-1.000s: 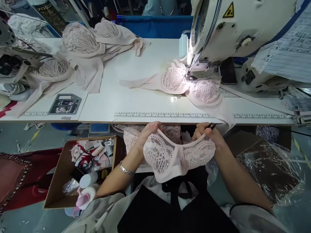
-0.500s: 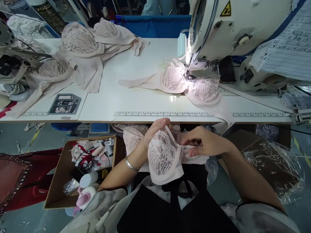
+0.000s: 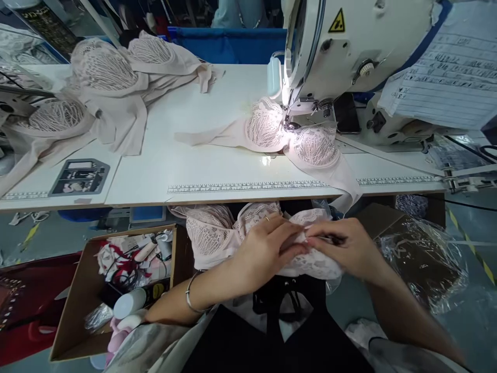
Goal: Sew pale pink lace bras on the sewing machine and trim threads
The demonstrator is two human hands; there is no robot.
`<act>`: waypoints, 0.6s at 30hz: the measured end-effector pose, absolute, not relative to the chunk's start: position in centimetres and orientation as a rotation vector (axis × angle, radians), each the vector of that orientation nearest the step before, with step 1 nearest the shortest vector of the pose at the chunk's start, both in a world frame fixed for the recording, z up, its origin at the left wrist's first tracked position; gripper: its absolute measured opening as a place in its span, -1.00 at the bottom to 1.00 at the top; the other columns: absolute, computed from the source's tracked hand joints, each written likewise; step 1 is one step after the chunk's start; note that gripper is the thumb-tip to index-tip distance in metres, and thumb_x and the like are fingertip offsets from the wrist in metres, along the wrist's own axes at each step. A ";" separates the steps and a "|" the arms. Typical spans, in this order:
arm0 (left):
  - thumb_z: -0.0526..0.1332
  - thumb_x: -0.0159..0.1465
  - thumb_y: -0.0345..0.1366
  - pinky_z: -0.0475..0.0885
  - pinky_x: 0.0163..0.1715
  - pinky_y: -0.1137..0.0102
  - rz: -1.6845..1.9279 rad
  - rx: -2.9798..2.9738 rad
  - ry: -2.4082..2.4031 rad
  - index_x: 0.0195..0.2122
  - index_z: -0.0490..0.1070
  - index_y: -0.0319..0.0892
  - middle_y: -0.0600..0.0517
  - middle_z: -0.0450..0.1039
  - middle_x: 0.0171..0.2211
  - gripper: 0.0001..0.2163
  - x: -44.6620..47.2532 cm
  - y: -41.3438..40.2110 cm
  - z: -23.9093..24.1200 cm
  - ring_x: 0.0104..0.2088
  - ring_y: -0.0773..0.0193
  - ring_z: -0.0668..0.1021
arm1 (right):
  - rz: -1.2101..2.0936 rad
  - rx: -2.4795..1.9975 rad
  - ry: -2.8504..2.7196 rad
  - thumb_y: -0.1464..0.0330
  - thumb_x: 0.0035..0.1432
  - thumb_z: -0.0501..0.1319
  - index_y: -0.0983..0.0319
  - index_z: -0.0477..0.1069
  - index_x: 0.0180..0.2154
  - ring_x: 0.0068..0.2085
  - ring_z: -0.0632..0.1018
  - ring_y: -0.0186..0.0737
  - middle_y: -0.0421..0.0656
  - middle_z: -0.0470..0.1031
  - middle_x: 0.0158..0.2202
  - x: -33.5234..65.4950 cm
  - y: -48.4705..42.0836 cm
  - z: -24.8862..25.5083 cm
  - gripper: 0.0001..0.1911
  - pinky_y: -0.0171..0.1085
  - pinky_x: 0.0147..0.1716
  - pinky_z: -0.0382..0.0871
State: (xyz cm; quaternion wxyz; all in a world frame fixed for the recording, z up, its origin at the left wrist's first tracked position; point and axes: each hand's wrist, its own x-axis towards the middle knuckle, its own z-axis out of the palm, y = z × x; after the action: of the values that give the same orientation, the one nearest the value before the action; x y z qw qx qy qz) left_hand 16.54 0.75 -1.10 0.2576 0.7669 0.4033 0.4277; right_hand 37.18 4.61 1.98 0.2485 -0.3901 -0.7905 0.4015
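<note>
Just in front of the table edge, my left hand [image 3: 267, 248] and my right hand [image 3: 344, 246] meet over a pale pink lace bra [image 3: 314, 264]. Thumb and fingers of each hand pinch its fabric near the middle; the exact spot between the fingertips is partly hidden. More pale lace bra cups [image 3: 213, 233] hang left of my hands, below the table edge. Up on the table, another bra [image 3: 312, 145] lies under the needle of the sewing machine [image 3: 349, 57], lit by its lamp, one strap end drooping over the front edge.
Several finished-looking bras [image 3: 104, 67] are heaped on the left of the white table [image 3: 194, 171]. A cardboard box [image 3: 66, 316] of bottles and scraps stands at lower left. Plastic-wrapped cardboard [image 3: 423, 259] lies at lower right. Handwritten paper [image 3: 446, 72] hangs at the machine's right.
My left hand has moved from behind the upright lace cup to the right, beside my right hand. The cup has turned over and lies lower between them. The view has shifted slightly right.
</note>
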 end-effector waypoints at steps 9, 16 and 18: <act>0.48 0.10 -0.50 0.57 -0.31 0.42 1.179 1.655 1.427 -0.27 0.55 -0.17 0.05 0.62 -0.32 -0.79 16.9 1.4 -4.2 -0.33 0.26 0.65 | 0.863 -1.006 -2.025 0.44 0.25 0.29 0.13 0.66 -0.15 -0.22 0.72 -0.19 -0.17 0.72 -0.18 36.7 3.2 -2.0 -0.81 -0.35 -0.23 0.59; 0.45 0.13 -0.44 0.50 -0.36 0.41 1.219 1.526 1.340 -0.34 0.59 -0.14 0.04 0.62 -0.38 -0.89 16.7 1.3 -4.4 -0.36 0.23 0.63 | 1.161 -1.090 -1.954 0.30 0.31 0.26 0.13 0.66 -0.18 -0.31 0.69 -0.14 -0.14 0.71 -0.28 36.6 3.5 -3.1 -0.82 -0.27 -0.38 0.58; 0.44 0.14 -0.41 0.48 -0.38 0.41 1.231 1.407 1.355 -0.36 0.59 -0.14 0.04 0.62 -0.39 -0.93 16.4 1.3 -4.2 -0.38 0.23 0.61 | 0.953 -1.072 -2.009 0.30 0.30 0.28 0.14 0.65 -0.22 -0.34 0.65 -0.15 -0.12 0.68 -0.30 37.0 3.7 -3.7 -0.85 -0.23 -0.39 0.55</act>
State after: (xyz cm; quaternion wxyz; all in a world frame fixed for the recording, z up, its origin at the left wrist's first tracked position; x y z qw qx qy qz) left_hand 16.42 1.28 -4.22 0.4043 0.5572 0.5368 0.4877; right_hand 36.96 3.71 -3.66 0.3302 -0.4100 -0.7682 0.3643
